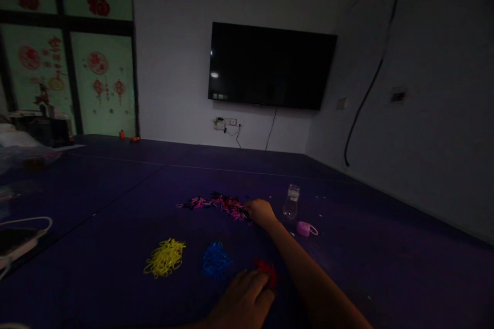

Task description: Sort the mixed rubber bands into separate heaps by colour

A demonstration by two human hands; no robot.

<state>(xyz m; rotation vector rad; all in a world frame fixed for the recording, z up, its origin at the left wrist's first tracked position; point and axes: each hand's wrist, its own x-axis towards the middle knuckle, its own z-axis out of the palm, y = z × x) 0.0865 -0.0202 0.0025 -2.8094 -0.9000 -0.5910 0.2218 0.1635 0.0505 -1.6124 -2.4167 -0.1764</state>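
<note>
My right hand (261,213) reaches forward to the right end of a mixed heap of pink and black rubber bands (216,203), fingers curled into the heap; whether it grips any is too dark to tell. My left hand (244,298) rests low on the dark blue mat, its fingers closed against a small pile of red bands (267,268). A pile of blue bands (215,260) and a pile of yellow bands (165,257) lie to the left of the red ones.
A clear plastic bottle (290,201) stands right of my right hand, with a small pink object (305,229) beside it. A white-framed item (23,239) lies at the left edge. A dark television (270,65) hangs on the far wall.
</note>
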